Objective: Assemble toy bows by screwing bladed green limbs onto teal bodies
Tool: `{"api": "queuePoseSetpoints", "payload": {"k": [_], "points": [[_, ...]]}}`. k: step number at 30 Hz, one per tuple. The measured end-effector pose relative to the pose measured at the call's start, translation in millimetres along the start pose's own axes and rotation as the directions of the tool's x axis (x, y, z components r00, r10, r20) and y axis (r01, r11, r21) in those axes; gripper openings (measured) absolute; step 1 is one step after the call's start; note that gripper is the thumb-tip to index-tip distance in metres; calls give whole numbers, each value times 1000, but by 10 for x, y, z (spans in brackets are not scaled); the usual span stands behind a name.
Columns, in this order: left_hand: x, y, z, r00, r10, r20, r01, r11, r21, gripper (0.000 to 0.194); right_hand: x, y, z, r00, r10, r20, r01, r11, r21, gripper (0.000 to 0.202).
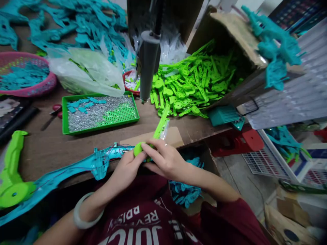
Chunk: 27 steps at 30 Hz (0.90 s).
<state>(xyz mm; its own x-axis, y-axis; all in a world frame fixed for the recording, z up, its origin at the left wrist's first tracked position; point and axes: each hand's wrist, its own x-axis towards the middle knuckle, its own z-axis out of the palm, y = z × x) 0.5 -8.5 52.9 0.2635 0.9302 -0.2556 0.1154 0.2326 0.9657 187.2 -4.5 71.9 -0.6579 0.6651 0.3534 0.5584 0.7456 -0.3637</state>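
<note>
So your brown table has a green tray of little metal bits sitting on it, red scissors just beside it. You've also got a pink basket, a plastic bag, a big heap of lime parts and a bunch of teal parts piled farther back.

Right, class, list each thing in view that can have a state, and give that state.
Left hand: closed on green piece
Right hand: closed on same piece
Cardboard box: open, green parts spilling out
Green tray: partly covered with metal bits
Pink basket: holding blue pieces
Hanging tool: tip down; running, cannot tell
</note>
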Motion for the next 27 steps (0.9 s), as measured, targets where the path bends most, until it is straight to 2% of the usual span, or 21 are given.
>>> {"api": "queuePoseSetpoints", "payload": {"k": [2,4,6,7,8,10,11,13,15,18,24,27], "points": [[-5,28,35,1000,10,14,-10,1000,-1,36,5,-28,-10,1000,-3,19,3,1000,6,48],[7,23,58,998,41,56,-43,999,33,36,3,23,-9,999,49,15,-50,995,91,52],[18,-21,37,990,113,88,-126,979,160,38,-11,132,2,992,119,41,-124,979,163,54],[18,-57,7,983,170,71,-183,949,258,38,-21,195,13,986,153,68,-163,971,177,54],[13,-99,-35,969,245,35,-240,898,369,40,-31,259,30,977,185,103,-201,963,179,54],[-7,-195,-136,908,417,-32,-328,757,565,48,-41,368,77,957,217,192,-248,957,151,56],[-18,-245,-185,872,488,-29,-363,687,629,52,-40,410,105,948,215,236,-249,961,124,57],[-31,-339,-261,822,567,58,-443,571,691,58,-23,464,159,932,188,310,-218,974,66,59],[-24,-421,-296,801,574,169,-497,481,722,63,5,490,195,921,166,353,-185,983,21,59],[20,-520,-307,810,528,257,-505,403,763,66,44,507,208,912,152,382,-167,986,6,61],[93,-632,-331,784,542,302,-545,369,753,64,60,507,209,901,130,414,-145,989,5,62],[94,-653,-336,785,536,309,-548,370,750,62,59,492,220,901,141,410,-152,988,-7,61]]}}
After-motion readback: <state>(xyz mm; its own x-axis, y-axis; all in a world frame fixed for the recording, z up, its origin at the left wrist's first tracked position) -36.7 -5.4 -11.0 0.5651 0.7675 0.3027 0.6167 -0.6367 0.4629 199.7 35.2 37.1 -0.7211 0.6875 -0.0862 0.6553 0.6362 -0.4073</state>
